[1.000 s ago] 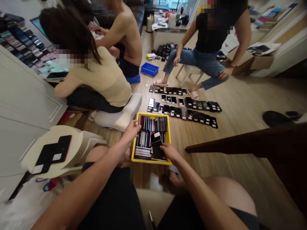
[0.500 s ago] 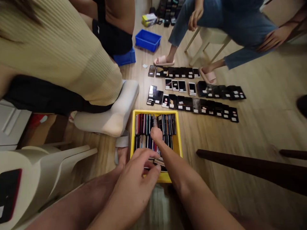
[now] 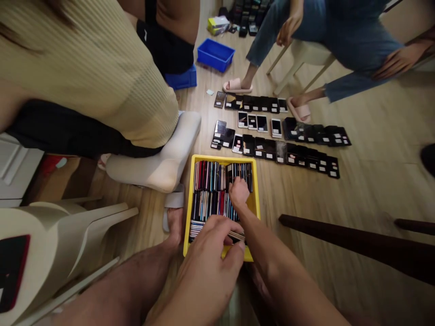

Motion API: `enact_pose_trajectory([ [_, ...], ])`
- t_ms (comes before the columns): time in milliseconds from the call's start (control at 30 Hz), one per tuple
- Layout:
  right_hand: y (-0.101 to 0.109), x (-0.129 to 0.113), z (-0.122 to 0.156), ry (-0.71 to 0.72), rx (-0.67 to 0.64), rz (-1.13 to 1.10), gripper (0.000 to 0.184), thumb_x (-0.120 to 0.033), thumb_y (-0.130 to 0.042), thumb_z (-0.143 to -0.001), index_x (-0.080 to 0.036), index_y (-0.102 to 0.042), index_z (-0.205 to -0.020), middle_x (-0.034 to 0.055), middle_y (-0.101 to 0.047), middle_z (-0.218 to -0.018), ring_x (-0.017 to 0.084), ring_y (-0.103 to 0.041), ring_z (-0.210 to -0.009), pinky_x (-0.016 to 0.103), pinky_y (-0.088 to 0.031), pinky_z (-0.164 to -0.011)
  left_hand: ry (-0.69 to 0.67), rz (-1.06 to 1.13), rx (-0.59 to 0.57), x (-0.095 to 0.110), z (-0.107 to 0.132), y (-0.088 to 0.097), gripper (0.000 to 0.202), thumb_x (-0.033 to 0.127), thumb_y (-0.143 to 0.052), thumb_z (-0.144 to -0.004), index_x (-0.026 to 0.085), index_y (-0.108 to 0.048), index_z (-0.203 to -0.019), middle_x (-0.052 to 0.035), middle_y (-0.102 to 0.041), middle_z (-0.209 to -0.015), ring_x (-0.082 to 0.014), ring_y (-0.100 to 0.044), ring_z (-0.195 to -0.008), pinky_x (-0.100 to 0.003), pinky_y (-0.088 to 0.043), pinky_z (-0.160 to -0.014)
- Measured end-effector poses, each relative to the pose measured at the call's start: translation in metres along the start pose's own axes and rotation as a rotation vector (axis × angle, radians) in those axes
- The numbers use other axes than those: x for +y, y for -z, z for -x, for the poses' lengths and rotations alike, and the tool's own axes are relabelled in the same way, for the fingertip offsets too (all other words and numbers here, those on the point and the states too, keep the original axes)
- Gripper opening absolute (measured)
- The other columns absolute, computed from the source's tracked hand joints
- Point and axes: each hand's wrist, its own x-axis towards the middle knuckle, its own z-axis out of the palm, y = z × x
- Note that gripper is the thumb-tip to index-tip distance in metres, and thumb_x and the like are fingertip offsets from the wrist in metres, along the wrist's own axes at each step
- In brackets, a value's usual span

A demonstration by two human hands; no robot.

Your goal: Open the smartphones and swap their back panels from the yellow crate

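Observation:
A yellow bin (image 3: pixel 257 199) on the floor in front of me holds phones packed on edge in rows. My right hand (image 3: pixel 239 192) reaches into its right half, over the phones (image 3: pixel 207 175). Its fingers are curled down; whether a phone is between them is hidden. Nearer to me, my left hand (image 3: pixel 212 253) hovers above the bin's front end. Thumb and forefinger are bent but apart, with a gap that shows phone edges behind. I see nothing held in it.
Rows of labelled phones (image 3: pixel 267 148) lie on the floor beyond the bin. Past them stands a blue bin (image 3: pixel 215 55). A person's socked foot (image 3: pixel 170 156) is at the left, another person's slippers (image 3: pixel 299 110) farther back. A dark wooden leg (image 3: pixel 340 240) crosses the right side.
My right hand has moved rightward over the phones in the bin. My left hand has also shifted right, its thumb and forefinger still apart. The whole view has shifted slightly.

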Motion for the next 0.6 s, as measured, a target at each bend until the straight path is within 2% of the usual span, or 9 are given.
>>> enact_pose_trajectory([
  [167,-0.008,-0.008,-0.001,-0.058,-0.05,-0.104,0.024,-0.035,-0.065,-0.098,-0.015,-0.066,-0.112,0.0082,-0.067,-0.119,0.023,-0.065,-0.105,0.045,-0.054,-0.094,0.005,-0.032,0.006,0.005,0.001,0.001,0.019,0.022,-0.052,-0.09,0.027,-0.067,-0.101,-0.002,-0.065,-0.115,-0.0215,-0.063,-0.102,-0.036,-0.047,-0.089],
  [267,0.008,-0.01,0.007,-0.118,-0.036,-0.218,0.026,-0.037,-0.065,-0.099,-0.015,-0.067,-0.112,0.0085,-0.068,-0.117,0.023,-0.066,-0.105,0.046,-0.054,-0.094,-0.024,-0.01,0.063,0.006,-0.003,-0.001,0.019,0.023,-0.056,-0.088,0.028,-0.069,-0.101,-0.0027,-0.066,-0.11,-0.0221,-0.065,-0.092,-0.035,-0.047,-0.082],
  [367,0.042,-0.013,0.031,-0.149,0.016,-0.395,0.028,-0.041,-0.064,-0.098,-0.015,-0.068,-0.11,0.008,-0.07,-0.112,0.022,-0.068,-0.102,0.045,-0.055,-0.093,-0.061,0.045,0.235,0.0,-0.013,-0.001,0.027,0.021,-0.065,-0.081,0.027,-0.069,-0.107,-0.004,-0.066,-0.109,-0.0209,-0.064,-0.081,-0.035,-0.047,-0.08],
  [433,0.071,-0.016,0.059,-0.117,0.031,-0.556,0.035,-0.047,-0.064,-0.096,-0.014,-0.069,-0.107,0.0075,-0.073,-0.104,0.022,-0.069,-0.094,0.041,-0.056,-0.087,-0.08,0.132,0.352,-0.004,-0.021,0.002,0.036,0.019,-0.072,-0.075,0.027,-0.07,-0.11,-0.0046,-0.066,-0.111,-0.0194,-0.062,-0.078,-0.035,-0.046,-0.081],
  [533,0.115,-0.019,0.115,-0.002,0.002,-0.812,0.054,-0.061,-0.061,-0.089,-0.012,-0.071,-0.108,0.0086,-0.076,-0.096,0.022,-0.07,-0.083,0.035,-0.056,-0.074,-0.127,0.379,0.432,-0.007,-0.022,0.009,0.041,0.013,-0.079,-0.066,0.023,-0.071,-0.105,-0.0042,-0.065,-0.104,-0.0168,-0.058,-0.075,-0.034,-0.046,-0.084],
  [600,0.142,-0.018,0.156,0.088,-0.035,-0.951,0.06,-0.066,-0.06,-0.084,-0.013,-0.072,-0.107,0.0089,-0.077,-0.096,0.023,-0.07,-0.08,0.033,-0.055,-0.069,-0.181,0.487,0.445,-0.006,-0.01,0.01,0.047,0.016,-0.079,-0.068,0.022,-0.067,-0.113,-0.0051,-0.065,-0.107,-0.0169,-0.061,-0.081,-0.032,-0.047,-0.087],
])
